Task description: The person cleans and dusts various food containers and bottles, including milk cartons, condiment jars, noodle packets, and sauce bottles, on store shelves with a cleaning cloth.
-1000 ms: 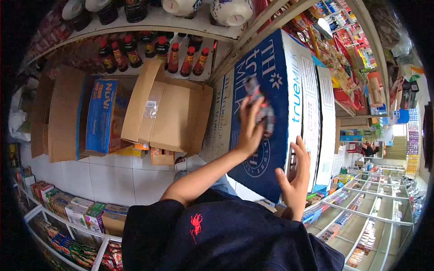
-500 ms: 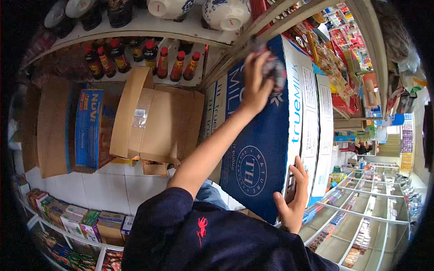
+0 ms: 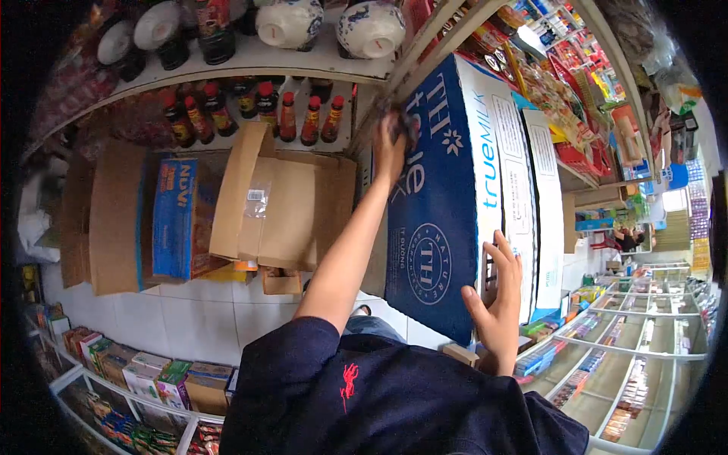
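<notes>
My left hand (image 3: 389, 154) is closed on a dark, crumpled cloth (image 3: 402, 125), blurred by motion. It presses the cloth near the upper left edge of a big blue-and-white milk carton (image 3: 434, 197), over the printed lettering. Against the carton's white side lies my right hand (image 3: 497, 299), thumb and fingers spread, beside a dark hand hole. The carton is tilted, and a second white carton (image 3: 547, 220) stands right behind it.
Open brown cardboard boxes (image 3: 303, 212) and a blue NUVI box (image 3: 174, 220) stand at left. Above them, a shelf holds red-capped bottles (image 3: 311, 121) and patterned bowls (image 3: 371, 30). Glass display cases (image 3: 629, 364) line the right. A person (image 3: 628, 240) is far back.
My left hand has swept the cloth leftward across the carton, from its upper right part to the upper left edge. My right hand stays on the white side. The view has shifted slightly.
</notes>
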The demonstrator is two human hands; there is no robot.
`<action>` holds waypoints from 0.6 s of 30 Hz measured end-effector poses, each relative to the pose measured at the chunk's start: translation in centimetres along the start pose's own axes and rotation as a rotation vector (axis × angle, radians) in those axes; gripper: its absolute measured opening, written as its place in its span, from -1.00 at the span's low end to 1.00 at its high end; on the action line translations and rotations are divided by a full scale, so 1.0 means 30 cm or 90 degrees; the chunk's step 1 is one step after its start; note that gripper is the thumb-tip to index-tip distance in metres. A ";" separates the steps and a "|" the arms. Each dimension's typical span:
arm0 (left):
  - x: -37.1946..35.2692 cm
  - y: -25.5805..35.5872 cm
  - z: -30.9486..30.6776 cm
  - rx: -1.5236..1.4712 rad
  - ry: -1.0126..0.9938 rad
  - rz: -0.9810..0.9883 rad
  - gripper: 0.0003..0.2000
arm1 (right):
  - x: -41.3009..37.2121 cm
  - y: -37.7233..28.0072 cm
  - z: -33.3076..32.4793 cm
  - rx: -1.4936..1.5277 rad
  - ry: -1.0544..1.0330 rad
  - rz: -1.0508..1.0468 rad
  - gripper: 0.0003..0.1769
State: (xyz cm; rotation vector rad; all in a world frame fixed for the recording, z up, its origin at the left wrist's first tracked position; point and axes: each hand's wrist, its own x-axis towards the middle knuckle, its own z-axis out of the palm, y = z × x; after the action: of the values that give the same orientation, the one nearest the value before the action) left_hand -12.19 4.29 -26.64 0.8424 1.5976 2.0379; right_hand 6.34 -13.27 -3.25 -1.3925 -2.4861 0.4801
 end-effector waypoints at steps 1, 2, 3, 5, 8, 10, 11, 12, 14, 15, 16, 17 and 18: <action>-0.065 -0.039 -0.036 -0.053 -0.034 -0.034 -0.57 | -0.003 0.006 0.003 0.008 0.007 -0.016 -0.38; -0.144 -0.068 -0.070 -0.104 -0.069 -0.068 -0.56 | -0.007 0.008 0.002 0.017 0.010 -0.024 -0.38; -0.239 -0.121 -0.091 -0.048 -0.055 -0.075 -0.56 | -0.010 0.011 0.001 0.000 0.009 -0.029 -0.38; -0.398 -0.123 -0.134 -0.010 -0.034 -0.088 -0.57 | -0.015 0.019 0.002 -0.024 0.013 -0.052 -0.39; -0.543 -0.027 -0.176 -0.069 -0.042 -0.130 -0.59 | -0.027 0.031 0.006 -0.010 0.034 -0.082 -0.38; -0.602 0.084 -0.197 -0.111 -0.052 -0.162 -0.61 | -0.032 0.045 0.011 -0.002 0.048 -0.102 -0.36; -0.628 0.144 -0.208 -0.087 -0.059 -0.092 -0.62 | -0.036 0.057 0.015 -0.004 0.065 -0.117 -0.39; -0.649 0.211 -0.222 -0.060 -0.066 -0.020 -0.62 | -0.038 0.064 0.018 -0.002 0.084 -0.133 -0.41; -0.725 0.321 -0.253 -0.015 -0.068 0.037 -0.60 | -0.039 0.071 0.013 0.081 0.110 -0.183 -0.47; -0.779 0.350 -0.264 -0.055 -0.055 0.024 -0.59 | -0.044 0.079 0.006 0.141 0.130 -0.225 -0.53; -0.832 0.385 -0.265 -0.097 -0.041 0.008 -0.58 | -0.053 0.086 -0.002 0.153 0.133 -0.224 -0.53; -0.880 0.418 -0.269 -0.089 -0.042 0.008 -0.58 | -0.066 0.093 -0.008 0.236 0.147 -0.295 -0.59; -0.921 0.470 -0.280 -0.056 -0.041 -0.011 -0.58 | -0.087 0.102 -0.014 0.318 0.158 -0.366 -0.65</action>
State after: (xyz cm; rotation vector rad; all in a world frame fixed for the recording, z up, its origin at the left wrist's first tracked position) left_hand 2.87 -23.32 -19.98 0.8509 1.4649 2.0325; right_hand 10.21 -13.94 -4.25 -0.4860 -2.2064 0.6792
